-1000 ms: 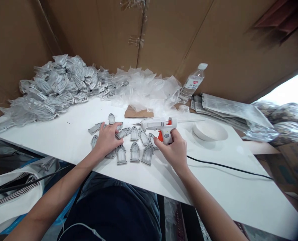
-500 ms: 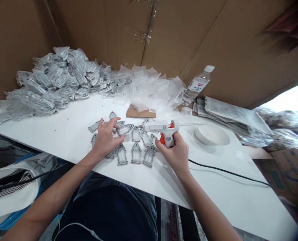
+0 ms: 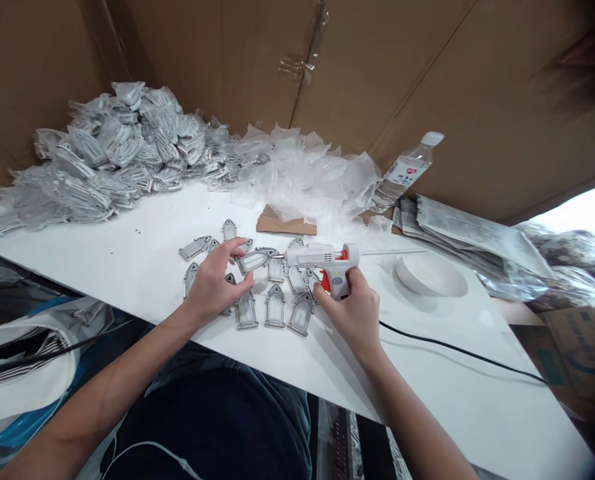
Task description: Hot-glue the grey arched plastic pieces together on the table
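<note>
My left hand pinches the wide end of a small grey arched frame between thumb and fingers. The frame's pointed end faces right, at the nozzle of a white glue gun; whether they touch I cannot tell. Wrapped round the gun's handle is my right hand, below its red trigger. More frames of the same kind lie about both hands on the white table, among them one upright-looking arch in the front row. My left hand partly covers some of them.
Bagged grey pieces are heaped at the back left, beside crumpled clear bags. A cardboard scrap, a water bottle, a white bowl and stacked flat packs stand behind and right. A black cord crosses the table's right side.
The thumb and fingers of my left hand have closed on the arched frame near the nozzle. My right hand keeps hold of the glue gun. The view has shifted slightly.
</note>
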`<state>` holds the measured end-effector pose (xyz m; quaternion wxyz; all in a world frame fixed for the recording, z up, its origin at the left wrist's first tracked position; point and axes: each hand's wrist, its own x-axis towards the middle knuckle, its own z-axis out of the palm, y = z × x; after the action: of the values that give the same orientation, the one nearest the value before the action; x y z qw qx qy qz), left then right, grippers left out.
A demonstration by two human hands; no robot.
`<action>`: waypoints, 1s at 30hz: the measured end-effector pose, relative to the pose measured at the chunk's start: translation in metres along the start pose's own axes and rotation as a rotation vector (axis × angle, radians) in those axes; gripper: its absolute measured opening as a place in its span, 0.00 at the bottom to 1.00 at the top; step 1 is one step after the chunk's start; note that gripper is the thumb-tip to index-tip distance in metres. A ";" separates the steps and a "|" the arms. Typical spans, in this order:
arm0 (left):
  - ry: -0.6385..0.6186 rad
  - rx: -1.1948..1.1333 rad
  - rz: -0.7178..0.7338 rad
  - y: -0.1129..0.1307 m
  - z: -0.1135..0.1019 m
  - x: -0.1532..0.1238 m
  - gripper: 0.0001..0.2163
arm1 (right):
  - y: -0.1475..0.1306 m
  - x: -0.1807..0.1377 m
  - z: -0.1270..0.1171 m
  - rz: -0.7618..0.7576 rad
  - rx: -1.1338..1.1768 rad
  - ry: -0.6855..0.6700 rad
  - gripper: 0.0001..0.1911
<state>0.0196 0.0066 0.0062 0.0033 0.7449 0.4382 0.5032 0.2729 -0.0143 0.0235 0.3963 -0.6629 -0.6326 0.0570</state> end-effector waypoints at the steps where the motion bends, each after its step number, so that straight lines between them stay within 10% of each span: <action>1: 0.007 0.000 0.012 0.001 0.000 0.000 0.26 | 0.000 0.000 0.000 -0.003 -0.002 -0.001 0.16; 30: 0.013 0.028 0.073 0.005 -0.001 -0.004 0.24 | 0.007 -0.003 0.006 -0.074 -0.178 0.085 0.15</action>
<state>0.0220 0.0007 0.0062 -0.0285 0.7571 0.4175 0.5017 0.2738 -0.0135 0.0138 0.3640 -0.6735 -0.6419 -0.0425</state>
